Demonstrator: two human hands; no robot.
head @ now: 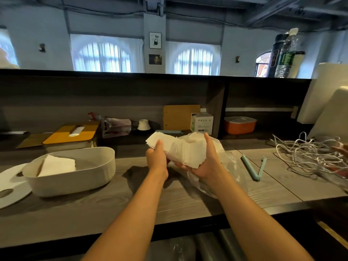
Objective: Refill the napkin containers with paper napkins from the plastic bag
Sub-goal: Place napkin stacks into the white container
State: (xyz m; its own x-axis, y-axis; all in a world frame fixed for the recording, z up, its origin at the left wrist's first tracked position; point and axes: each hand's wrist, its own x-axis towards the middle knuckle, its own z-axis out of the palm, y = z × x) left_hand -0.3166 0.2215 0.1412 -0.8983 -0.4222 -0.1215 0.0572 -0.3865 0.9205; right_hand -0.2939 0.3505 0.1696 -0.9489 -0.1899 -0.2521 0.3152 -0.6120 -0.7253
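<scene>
Left hand [156, 158]: gripping the left end of a thick stack of white paper napkins [176, 147], thumb up over the top edge, fingers curled beneath.
Right hand [205, 162]: cradling the stack's right end from below, thumb pointing up along its side, fingers curled underneath together with crumpled film.
Napkin stack: being held above the grey wood-grain desk [131, 200] at centre, its right part still lying inside the mouth of a clear plastic bag [224, 166].
Plastic bag: trailing from the right hand down onto the desk toward 5 o'clock.
Open container: a pale grey oval plastic tub [79, 176] sitting at 9 o'clock from the hands, holding a few white napkins [56, 165] tilted against its left wall.
Lid: a white flat oval lid [11, 187] lying just left of the tub, partly under it.
Closed container: a box with a yellow slotted lid [72, 134] standing at 10 o'clock, a napkin poking from the slot.
Clip: a light-blue plastic bag clip [253, 167], lying open in a V at 3 o'clock.
Cord: a tangle of white string [308, 153] lying at the far right.
Orange box [239, 124]: sitting in the shelf recess at 1 o'clock.
</scene>
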